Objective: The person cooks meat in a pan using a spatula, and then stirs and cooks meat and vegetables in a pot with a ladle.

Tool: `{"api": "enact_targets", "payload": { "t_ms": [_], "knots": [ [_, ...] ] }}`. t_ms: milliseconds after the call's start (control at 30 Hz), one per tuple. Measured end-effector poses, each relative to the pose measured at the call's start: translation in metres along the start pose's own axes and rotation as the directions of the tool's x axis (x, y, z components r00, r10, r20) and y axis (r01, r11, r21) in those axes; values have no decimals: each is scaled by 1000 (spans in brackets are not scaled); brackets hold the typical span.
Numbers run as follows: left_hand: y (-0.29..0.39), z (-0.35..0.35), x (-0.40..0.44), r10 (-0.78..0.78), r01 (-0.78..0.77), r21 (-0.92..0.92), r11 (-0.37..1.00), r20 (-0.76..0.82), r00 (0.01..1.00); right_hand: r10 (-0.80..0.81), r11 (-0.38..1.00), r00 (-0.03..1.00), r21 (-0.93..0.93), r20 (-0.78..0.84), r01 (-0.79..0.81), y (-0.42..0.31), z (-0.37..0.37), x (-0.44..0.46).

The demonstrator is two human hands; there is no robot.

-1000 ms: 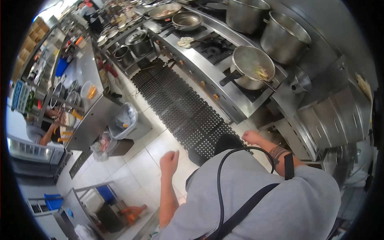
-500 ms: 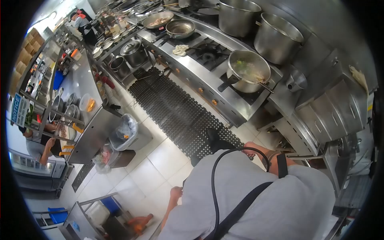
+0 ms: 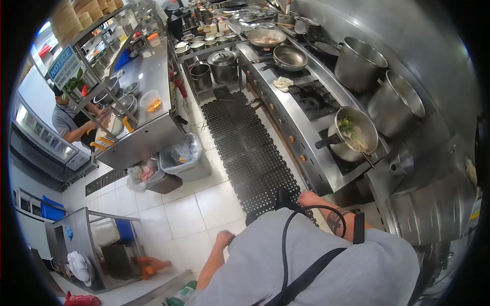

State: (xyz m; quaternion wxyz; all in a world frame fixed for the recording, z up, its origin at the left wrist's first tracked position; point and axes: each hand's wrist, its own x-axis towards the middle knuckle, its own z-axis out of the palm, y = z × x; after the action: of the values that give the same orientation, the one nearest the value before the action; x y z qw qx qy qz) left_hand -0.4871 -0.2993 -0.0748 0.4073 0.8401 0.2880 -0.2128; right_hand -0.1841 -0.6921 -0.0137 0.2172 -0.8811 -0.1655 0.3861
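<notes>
My left hand (image 3: pixel 224 238) hangs beside my grey shirt with its fingers curled, and nothing shows in it. In front of my waist, my right hand (image 3: pixel 308 198) is also curled and appears to hold nothing. It is nearest to the front end of the stove (image 3: pixel 326 176). On the closest burner stands a deep pan (image 3: pixel 343 149) with green leaves and pale food inside, a utensil handle leaning over its rim. A white cloth (image 3: pixel 283 84) lies on the stove edge beside a bare burner (image 3: pixel 312 100).
Large pots (image 3: pixel 361 60) line the stove's back. A perforated black mat (image 3: pixel 250 155) covers the aisle floor. Lined bins (image 3: pixel 186 158) stand at the end of the steel counter (image 3: pixel 148 122), where another person (image 3: pixel 71 122) works. Further pans (image 3: pixel 265 38) sit farther along.
My view has swung left, so the stove and counter sit farther right in the picture. My right hand shows more fully. Both hands stay near my body.
</notes>
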Motion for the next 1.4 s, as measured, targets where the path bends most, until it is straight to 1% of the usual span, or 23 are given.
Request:
{"api": "enact_targets", "payload": {
  "t_ms": [33, 100, 167, 200, 233, 267, 300, 333, 367, 433, 500, 567, 633, 767, 867, 933, 967, 1000, 1033, 1100, 1200, 1267, 1400],
  "knots": [
    [-26, 10, 0, 84, -84, 176, 981, 6, 996, 24, 999, 1000, 22, 3, -24, 2, 3, 7],
    [-59, 19, -10, 33, -88, 382, 920, 147, 989, 18, 999, 999, -51, 36, -16, -21, -5, -9],
    [-79, 28, -24, 13, -156, 557, 816, 252, 968, 191, 974, 967, 93, 169, -208, -36, -11, -24],
    [-106, 42, -23, 107, -278, 602, 749, 304, 947, 190, 974, 967, 92, 169, -207, -20, -4, -12],
    [-119, 49, -26, 202, -393, 640, 660, 353, 914, 29, 999, 986, -47, 166, -21, 16, 12, 13],
    [-111, 45, -34, 292, -492, 669, 557, 397, 870, -192, 892, 962, -374, 193, 253, 24, 16, 7],
    [-126, 46, -38, 238, -411, 617, 670, 346, 907, -404, 613, 890, -661, 210, 434, 34, 22, 2],
    [-133, 49, -39, 199, -340, 558, 757, 299, 933, -377, 458, 855, -732, 355, 505, 30, 17, -3],
    [-122, 39, -43, 166, -279, 496, 822, 261, 951, -384, 517, 875, -716, 296, 469, 17, 7, -21],
    [-110, 31, -45, 119, -192, 386, 903, 205, 972, -179, 839, 969, -488, 169, 240, 35, 22, 0],
    [-99, 28, -41, 97, -140, 281, 949, 162, 982, -241, 853, 946, -418, 215, 313, 58, 32, 24],
    [-90, 26, -31, 87, -105, 170, 980, 113, 990, -303, 798, 930, -479, 207, 366, 51, 30, 30],
    [-78, 24, -17, 72, -74, 31, 997, 55, 996, 192, 954, 970, -262, 148, -149, 32, 26, 23],
    [-43, 14, 9, 22, -20, -211, 977, 7, 1000, 198, 979, 979, -57, 58, -195, 24, 31, -7],
    [37, -23, -6, 10, -4, -51, 999, 112, 994, 97, 992, 995, -79, -39, -100, 48, 45, -14],
    [47, -26, 8, -19, 15, 32, 999, 131, 991, -268, 918, 956, -332, -119, 216, 72, 53, -14],
    [43, -24, 11, -57, 43, 101, 994, 138, 989, -263, 875, 965, -424, -10, 234, 73, 45, -37],
    [10, -11, 39, 123, -171, 191, 967, 240, 963, -239, 857, 968, -452, 74, 246, 79, 44, -43],
    [-30, -1, 58, 270, -356, 252, 900, 319, 909, -107, 899, 982, -407, 156, 162, 91, 48, -45],
    [1, -12, 39, -24, -39, 207, 978, 295, 955, 166, 918, 941, -395, 296, -37, 97, 48, -44],
    [9, -6, 26, -155, 138, 112, 984, 166, 974, 195, 970, 945, -196, 263, -145, 97, 33, -43],
    [4, -2, 24, -185, 162, 128, 978, 193, 964, 223, 975, 936, -55, 272, -216, 111, 32, -45],
    [-4, 11, 8, -140, 132, 111, 985, 66, 988, 152, 988, 941, -84, 301, -132, 118, 25, -43]
  ]
}}
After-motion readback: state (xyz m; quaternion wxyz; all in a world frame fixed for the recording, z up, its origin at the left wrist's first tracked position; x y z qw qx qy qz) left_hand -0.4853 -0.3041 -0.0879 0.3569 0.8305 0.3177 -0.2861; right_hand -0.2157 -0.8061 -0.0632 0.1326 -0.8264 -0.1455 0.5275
